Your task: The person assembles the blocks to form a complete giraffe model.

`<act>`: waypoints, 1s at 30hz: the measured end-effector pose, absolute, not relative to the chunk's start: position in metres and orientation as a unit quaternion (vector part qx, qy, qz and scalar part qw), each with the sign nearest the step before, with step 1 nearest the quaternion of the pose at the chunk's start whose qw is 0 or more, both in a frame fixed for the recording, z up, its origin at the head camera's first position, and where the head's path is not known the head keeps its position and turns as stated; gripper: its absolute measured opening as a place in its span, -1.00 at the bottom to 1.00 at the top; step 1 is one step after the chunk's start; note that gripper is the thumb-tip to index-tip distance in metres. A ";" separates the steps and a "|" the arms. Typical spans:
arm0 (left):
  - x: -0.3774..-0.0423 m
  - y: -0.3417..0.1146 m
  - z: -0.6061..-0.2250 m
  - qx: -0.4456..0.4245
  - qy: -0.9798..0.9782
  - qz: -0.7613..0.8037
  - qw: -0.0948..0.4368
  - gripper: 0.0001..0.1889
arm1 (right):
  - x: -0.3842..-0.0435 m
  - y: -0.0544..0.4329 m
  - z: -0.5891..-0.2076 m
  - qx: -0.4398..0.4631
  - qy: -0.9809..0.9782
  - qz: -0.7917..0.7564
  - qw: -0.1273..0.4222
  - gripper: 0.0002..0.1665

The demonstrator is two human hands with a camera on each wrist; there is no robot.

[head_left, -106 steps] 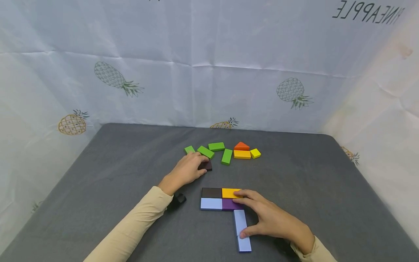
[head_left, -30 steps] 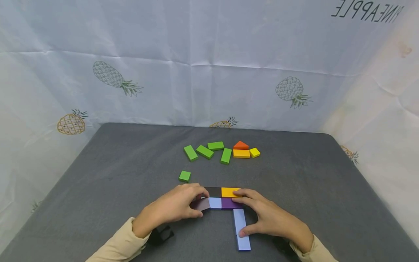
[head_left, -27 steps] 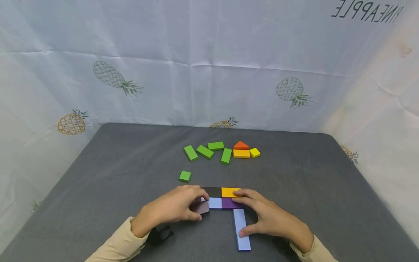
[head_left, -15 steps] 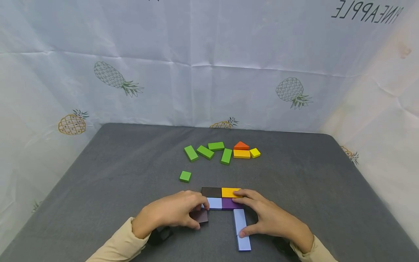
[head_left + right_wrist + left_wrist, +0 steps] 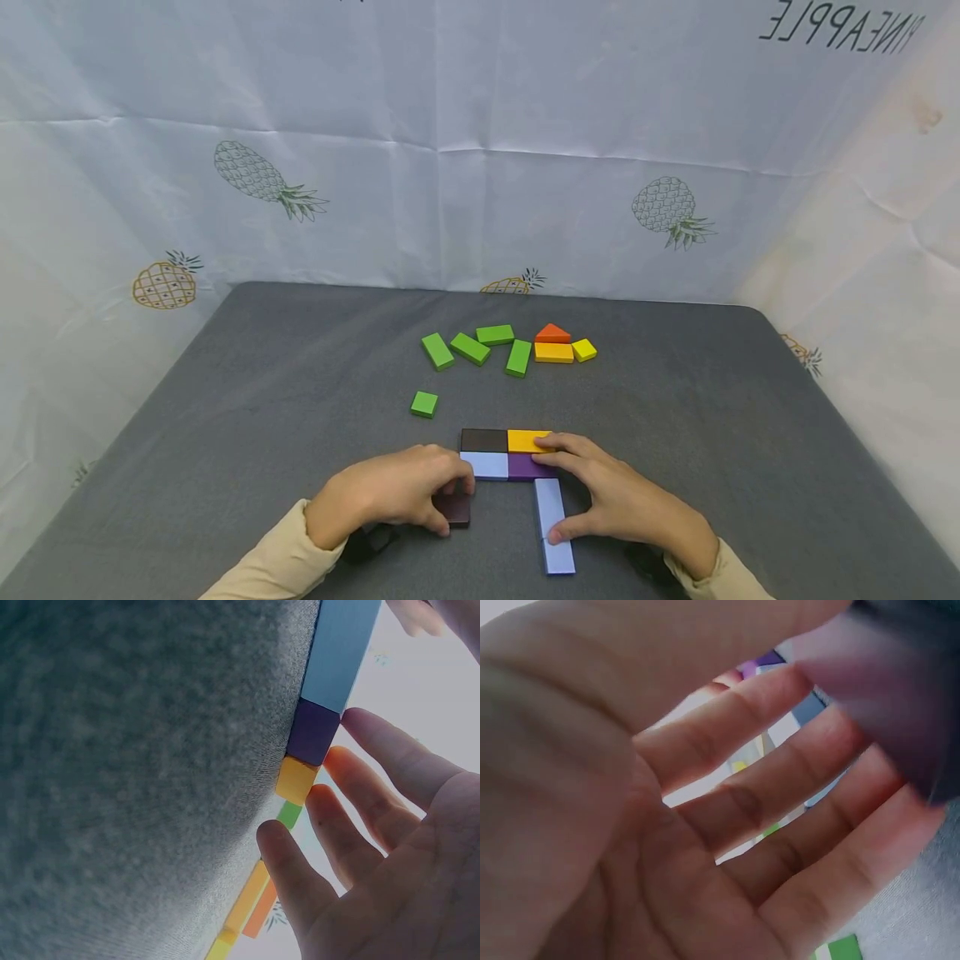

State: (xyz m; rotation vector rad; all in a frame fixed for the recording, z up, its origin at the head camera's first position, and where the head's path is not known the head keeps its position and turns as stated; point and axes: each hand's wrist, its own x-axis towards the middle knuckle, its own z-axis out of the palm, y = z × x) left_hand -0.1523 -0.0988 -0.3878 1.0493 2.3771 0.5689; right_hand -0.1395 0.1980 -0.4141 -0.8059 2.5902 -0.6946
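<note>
In the head view my left hand [image 5: 401, 487] grips a dark brown block [image 5: 459, 511] by its edges, at the lower left of the block layout. The same block [image 5: 900, 705] looms blurred at the fingertips in the left wrist view. My right hand [image 5: 626, 496] rests over the layout with fingers spread. Its fingertips touch the yellow-orange block [image 5: 523, 441] and the purple block [image 5: 521, 467]; its thumb lies on the column of two light blue blocks [image 5: 550, 508]. Left of these sit a black block [image 5: 483, 441] and another light blue block [image 5: 483, 465].
A small green block [image 5: 424, 404] lies behind the layout. Farther back are several green blocks [image 5: 470, 348], an orange triangle [image 5: 552, 333], a yellow-orange block [image 5: 553, 353] and a yellow block [image 5: 583, 350]. A pineapple-print cloth [image 5: 465, 208] hangs behind the grey table [image 5: 675, 383].
My left hand has brought the dark brown block from the back pile toward me, then lowered it below the left light blue block. My right hand has stayed in place.
</note>
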 end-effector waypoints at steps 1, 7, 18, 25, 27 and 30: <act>-0.153 -0.100 -0.387 0.382 0.866 0.211 0.244 -0.67 | -0.139 0.198 -0.414 -0.283 0.912 -0.245 0.171 0.07; -0.153 -0.110 -0.381 0.364 0.858 0.227 0.281 -0.59 | -0.140 0.198 -0.414 -0.280 0.911 -0.247 0.176 0.07; -0.151 -0.104 -0.391 0.351 0.860 0.244 0.280 -0.53 | -0.139 0.198 -0.415 -0.284 0.911 -0.245 0.172 0.06; -0.153 -0.104 -0.394 0.359 0.844 0.268 0.296 -0.54 | -0.139 0.199 -0.415 -0.286 0.912 -0.242 0.168 0.06; -0.156 -0.107 -0.393 0.364 0.831 0.274 0.318 -0.52 | -0.139 0.199 -0.416 -0.285 0.912 -0.243 0.169 0.06; -0.160 -0.110 -0.392 0.364 0.815 0.279 0.355 -0.45 | -0.139 0.198 -0.415 -0.284 0.911 -0.244 0.171 0.06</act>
